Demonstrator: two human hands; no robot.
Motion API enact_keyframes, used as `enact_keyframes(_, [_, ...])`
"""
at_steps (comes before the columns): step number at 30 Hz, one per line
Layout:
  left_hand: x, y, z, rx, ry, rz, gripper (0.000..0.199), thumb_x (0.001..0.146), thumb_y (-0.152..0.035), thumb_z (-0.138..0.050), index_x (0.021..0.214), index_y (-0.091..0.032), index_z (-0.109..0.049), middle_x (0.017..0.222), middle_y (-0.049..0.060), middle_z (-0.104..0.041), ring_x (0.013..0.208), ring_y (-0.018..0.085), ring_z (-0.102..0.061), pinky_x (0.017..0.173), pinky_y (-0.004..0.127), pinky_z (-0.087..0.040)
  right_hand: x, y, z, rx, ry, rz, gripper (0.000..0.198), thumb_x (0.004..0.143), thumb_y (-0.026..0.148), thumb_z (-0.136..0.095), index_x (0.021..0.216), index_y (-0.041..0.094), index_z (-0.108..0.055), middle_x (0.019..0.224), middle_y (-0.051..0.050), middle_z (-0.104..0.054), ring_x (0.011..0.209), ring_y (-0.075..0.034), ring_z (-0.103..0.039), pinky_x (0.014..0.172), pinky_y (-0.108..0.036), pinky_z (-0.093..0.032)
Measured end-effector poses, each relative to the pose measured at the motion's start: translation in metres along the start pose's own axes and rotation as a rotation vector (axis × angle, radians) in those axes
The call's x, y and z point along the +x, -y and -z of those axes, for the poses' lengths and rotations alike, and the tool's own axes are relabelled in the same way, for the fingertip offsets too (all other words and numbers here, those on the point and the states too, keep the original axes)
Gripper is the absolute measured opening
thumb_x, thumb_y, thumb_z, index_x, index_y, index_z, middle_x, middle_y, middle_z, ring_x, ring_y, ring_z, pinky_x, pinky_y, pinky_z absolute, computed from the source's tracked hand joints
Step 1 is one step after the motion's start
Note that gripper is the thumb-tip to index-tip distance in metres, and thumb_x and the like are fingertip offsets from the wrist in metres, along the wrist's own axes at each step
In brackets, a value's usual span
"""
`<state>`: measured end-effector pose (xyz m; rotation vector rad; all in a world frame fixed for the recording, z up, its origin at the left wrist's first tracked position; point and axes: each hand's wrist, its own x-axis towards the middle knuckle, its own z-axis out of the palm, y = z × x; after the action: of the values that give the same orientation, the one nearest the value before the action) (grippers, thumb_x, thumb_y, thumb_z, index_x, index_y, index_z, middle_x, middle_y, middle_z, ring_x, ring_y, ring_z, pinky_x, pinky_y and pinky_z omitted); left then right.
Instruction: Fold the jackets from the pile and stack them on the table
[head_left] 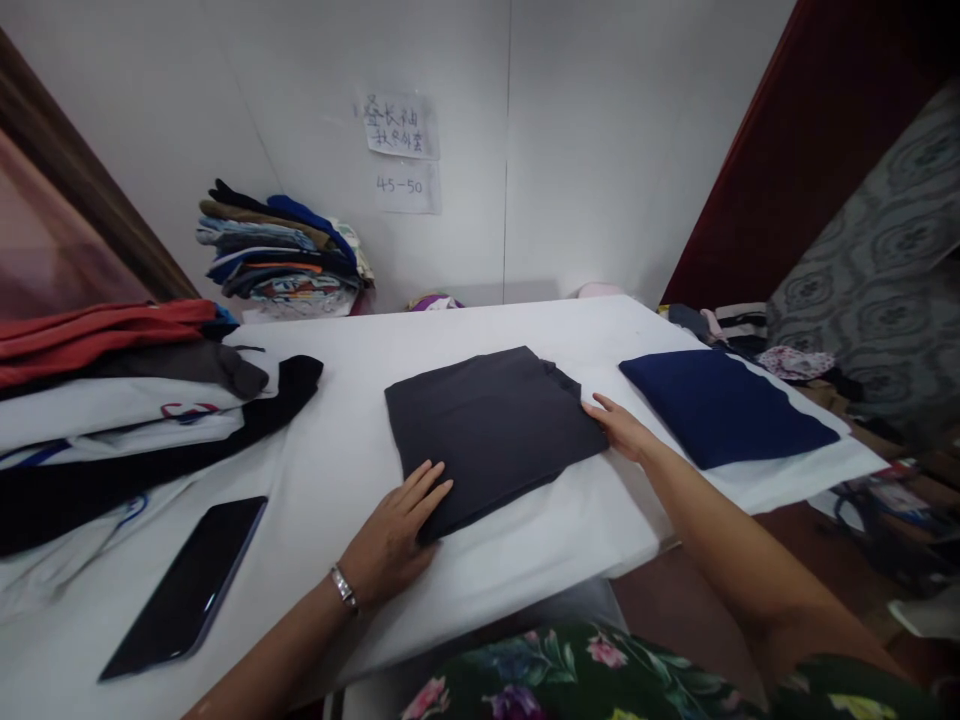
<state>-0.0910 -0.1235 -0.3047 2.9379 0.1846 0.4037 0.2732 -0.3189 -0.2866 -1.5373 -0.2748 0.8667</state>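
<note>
A folded dark grey garment (495, 430) lies on the white-covered table (345, 400) in front of me. Over its near left corner rest the fingers of my left hand (394, 530), stretched out and slightly apart, with the thumb hidden. At the right edge my right hand (621, 428) has thumb and finger pressed on the cloth, and its other fingers are hidden at or below the edge. Small uneven folds show along the garment's far right side. To the right lies a folded navy blue garment (724, 405), apart from both hands.
A black phone (187, 585) lies at the near left. Behind it is a pile of loose clothes with a red garment (105, 335) on top. A stack of folded clothes (281, 250) stands against the back wall. Clutter lies beyond the table's right edge.
</note>
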Motion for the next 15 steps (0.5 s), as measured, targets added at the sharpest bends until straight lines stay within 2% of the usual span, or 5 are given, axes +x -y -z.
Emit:
enact_keyframes(4, [-0.002, 0.005, 0.005, -0.016, 0.046, -0.025, 0.088, 0.065, -0.002, -0.049, 0.147, -0.025, -0.028, 0.157, 0.005, -0.023, 0.144, 0.025, -0.018, 0.111, 0.048, -0.035, 0.015, 0.010, -0.005, -0.068, 0.015, -0.042, 0.095, 0.078, 0.036, -0.072, 0.151, 0.019, -0.014, 0.138, -0.017, -0.052, 0.116, -0.022, -0.059, 0.095, -0.035, -0.049])
enact_keyframes(7, [-0.002, 0.011, 0.007, -0.008, 0.069, -0.060, 0.094, 0.062, 0.004, -0.043, 0.148, -0.028, -0.024, 0.158, 0.003, -0.020, 0.145, 0.023, -0.016, 0.110, 0.047, -0.036, 0.017, 0.012, -0.005, -0.120, 0.042, -0.053, 0.102, 0.073, 0.040, -0.076, 0.151, 0.021, -0.014, 0.136, -0.017, -0.054, 0.112, -0.023, -0.062, 0.093, -0.035, -0.051])
enact_keyframes(9, [0.002, 0.017, 0.008, 0.029, 0.063, -0.076, 0.093, 0.063, 0.006, -0.040, 0.148, -0.027, -0.025, 0.158, 0.004, -0.021, 0.145, 0.022, -0.015, 0.109, 0.046, -0.036, 0.018, 0.011, -0.007, -0.139, 0.063, -0.059, 0.102, 0.072, 0.040, -0.077, 0.151, 0.021, -0.016, 0.128, -0.016, -0.060, 0.103, -0.023, -0.066, 0.088, -0.035, -0.054])
enact_keyframes(12, [0.015, 0.028, 0.011, 0.135, 0.041, -0.028, 0.087, 0.066, 0.006, -0.040, 0.147, -0.023, -0.030, 0.156, 0.008, -0.025, 0.145, 0.025, -0.017, 0.109, 0.048, -0.034, 0.018, 0.010, -0.015, -0.153, 0.063, -0.060, 0.097, 0.072, 0.033, -0.076, 0.150, 0.022, -0.020, 0.109, -0.013, -0.070, 0.083, -0.023, -0.070, 0.075, -0.036, -0.058])
enact_keyframes(15, [0.029, 0.038, 0.016, 0.224, 0.054, -0.013, 0.080, 0.069, 0.002, -0.044, 0.145, -0.022, -0.035, 0.152, 0.010, -0.034, 0.142, 0.027, -0.025, 0.111, 0.052, -0.027, 0.019, 0.014, -0.020, -0.158, 0.044, 0.004, 0.094, 0.072, 0.023, -0.073, 0.149, 0.025, -0.021, 0.091, -0.007, -0.073, 0.067, -0.021, -0.068, 0.065, -0.036, -0.058])
